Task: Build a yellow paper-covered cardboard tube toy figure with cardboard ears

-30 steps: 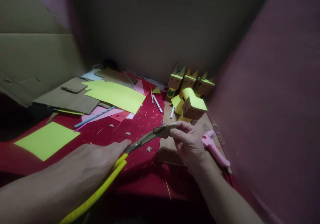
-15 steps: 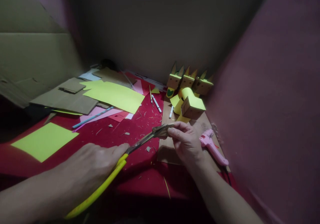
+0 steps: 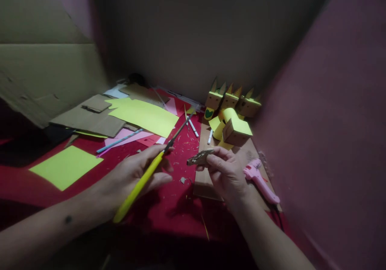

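My left hand (image 3: 138, 169) holds a pair of scissors (image 3: 141, 181) with yellow handles; its thumb and fingers are partly apart around them, and the blades point up and away over the red table. Between the thumb and fingers of my right hand (image 3: 226, 169) is a small piece of cardboard (image 3: 199, 157) with a rough, layered edge. The scissor blades are apart from that piece, to its left. Below my right hand lies a flat brown board (image 3: 208, 183). A pink glue gun (image 3: 261, 181) rests on the board just right of this hand.
Yellow paper (image 3: 66, 167) lies at left, near stacked cardboard (image 3: 87, 115) and a larger yellow sheet (image 3: 144, 117). Several cardboard figures with pointed ears (image 3: 214, 99) stand at the back, behind a yellow-topped cardboard box (image 3: 238, 131). Scraps litter the red tablecloth (image 3: 177, 205). A pink wall (image 3: 331, 141) rises at right.
The scissors have come away from the cardboard piece, and their blades have swung upward. My left hand has turned and loosened its fingers. My right hand keeps hold of the piece.
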